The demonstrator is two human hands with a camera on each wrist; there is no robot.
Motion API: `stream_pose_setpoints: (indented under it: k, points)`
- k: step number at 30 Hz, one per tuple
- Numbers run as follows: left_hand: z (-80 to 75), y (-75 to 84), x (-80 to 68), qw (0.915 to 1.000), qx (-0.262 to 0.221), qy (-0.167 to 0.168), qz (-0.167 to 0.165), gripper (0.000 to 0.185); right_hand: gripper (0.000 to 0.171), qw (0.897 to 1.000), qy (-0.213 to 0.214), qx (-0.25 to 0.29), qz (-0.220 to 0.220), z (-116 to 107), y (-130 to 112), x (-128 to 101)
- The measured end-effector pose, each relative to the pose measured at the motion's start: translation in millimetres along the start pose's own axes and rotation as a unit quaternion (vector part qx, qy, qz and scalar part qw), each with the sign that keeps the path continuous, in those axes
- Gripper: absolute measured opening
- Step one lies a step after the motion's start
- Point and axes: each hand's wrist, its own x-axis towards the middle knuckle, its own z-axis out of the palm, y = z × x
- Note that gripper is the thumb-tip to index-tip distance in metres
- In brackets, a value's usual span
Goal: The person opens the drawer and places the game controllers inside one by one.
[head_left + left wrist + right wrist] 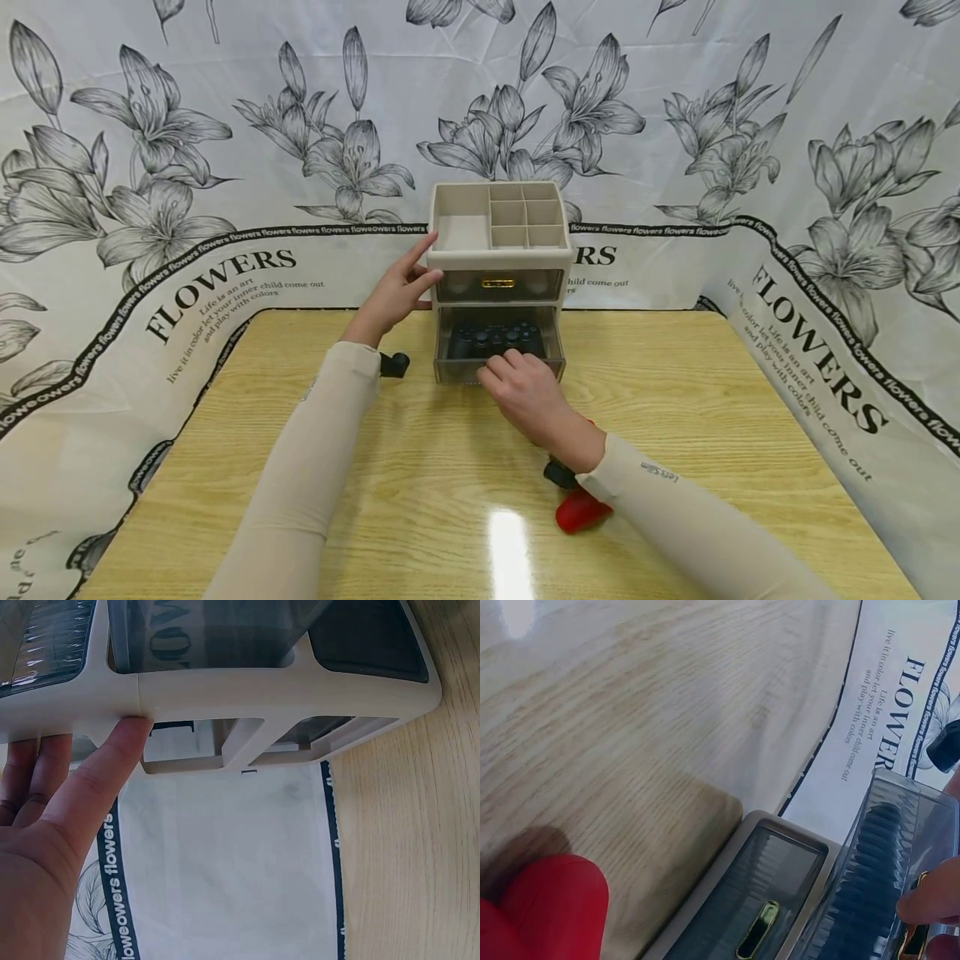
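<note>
A cream desktop organizer [498,259] stands at the back of the table, its lower clear drawer [461,372] pulled out. Inside that drawer lies a black game controller [495,337]. My right hand [525,392] is at the drawer's front; in the right wrist view its fingers [930,900] pinch the gold-rimmed drawer handle [913,941]. My left hand [397,296] rests against the organizer's left side with fingers extended, and in the left wrist view the index fingertip touches the cream frame [202,694]. The upper drawer [465,286] is closed.
A red rounded object [581,510] lies on the table under my right wrist; its kind is unclear. The organizer's top has open compartments [525,215]. Flower-printed cloth [360,167] hangs behind and at both sides of the wooden table [675,392].
</note>
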Motion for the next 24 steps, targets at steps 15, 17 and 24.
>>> stream_pose_setpoints:
  k: [15, 17, 24]
  points:
    - [-0.8, 0.6, 1.6, 0.9999, -0.008, -0.005, -0.003, 0.064, 0.009, 1.000, 0.012, 0.008, 0.002, 1.8, 7.0, 5.6]
    - [-0.7, 0.7, 1.3, 1.0000, -0.005, -0.004, -0.001, 0.064, 0.010, 1.000, 0.010, 0.008, 0.002, 2.1, 7.5, 6.4]
    - [-0.5, -0.9, 1.1, 1.0000, -0.003, -0.001, 0.003, 0.063, 0.010, 1.000, 0.008, 0.007, 0.004, 4.9, 8.4, 8.6]
